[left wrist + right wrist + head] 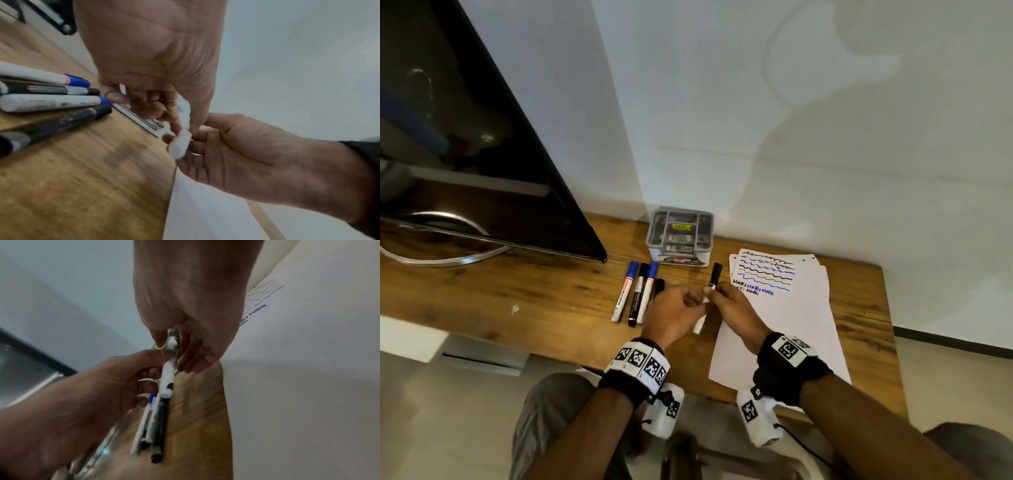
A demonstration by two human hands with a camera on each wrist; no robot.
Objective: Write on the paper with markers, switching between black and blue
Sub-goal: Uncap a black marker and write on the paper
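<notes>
Between the row of pens and the sheets, just above the near part of the wooden desk (524,298), I see both hands meeting on one white-barrelled marker with a black cap (715,274). My left hand (674,317) curls its fingers and thumb round the white barrel, whose blunt end pokes out towards me below the fist. My right hand (736,308) pinches the same marker higher up, close to where the black cap starts; from the right wrist view the thumb and forefinger sit on that joint while the other fingers hang fairly straight. I cannot tell whether the cap is seated or partly pulled. The cap end points away from me, towards the wall. Right of the hands lies the stack of white paper sheets (784,329), its far part carrying alternating black and blue wavy lines and the word HARI written several times in black and blue. Left of the hands, four markers lie side by side on the wood: a blue-capped white marker (624,293), a black-capped dark marker (637,294), a second blue-capped white marker (648,291) and a black marker (658,287) partly hidden by my left hand. Farther back stands a small grey plastic organiser box (681,236), and a dark monitor on a curved metal stand (482,144) fills the far left.
</notes>
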